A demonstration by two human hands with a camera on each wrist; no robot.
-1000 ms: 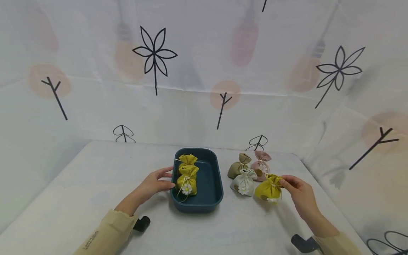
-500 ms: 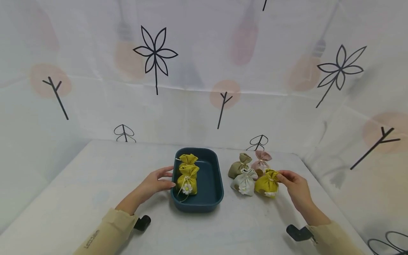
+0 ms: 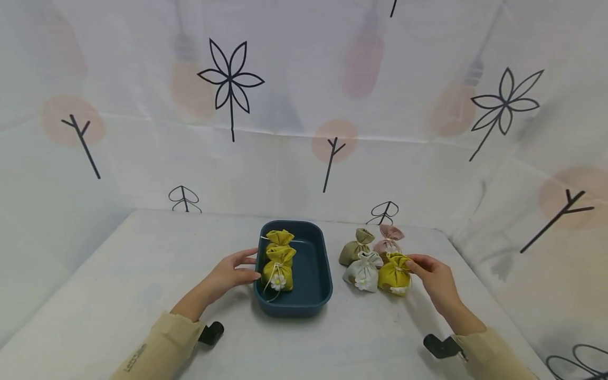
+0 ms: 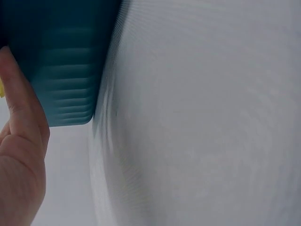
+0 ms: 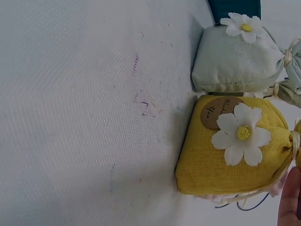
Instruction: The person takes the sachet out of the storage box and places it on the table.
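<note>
My right hand (image 3: 434, 279) pinches the gathered neck of a yellow drawstring pouch (image 5: 225, 165), which stands upright on the table with its white flower and round brown tag showing. Close beside it is a pale mint pouch (image 3: 363, 272), also with a white flower; an olive-brown pouch (image 3: 353, 250) and a pink pouch (image 3: 390, 240) stand behind. With extended fingers, my left hand (image 3: 233, 272) touches the left side of a dark teal box (image 3: 311, 306). Two yellow pouches, a front one (image 3: 280, 266) and a back one (image 3: 280, 237), fill the box's left side.
A white cloth covers the table (image 3: 190, 338), and a printed backdrop (image 3: 280, 174) rises behind its far edge. A black wrist device (image 3: 211, 333) sits at the left cuff, another device (image 3: 442, 347) at the right.
My right hand has shifted left with the yellow pouch, bringing it close beside the mint pouch. The left hand and the box have stayed in place.
</note>
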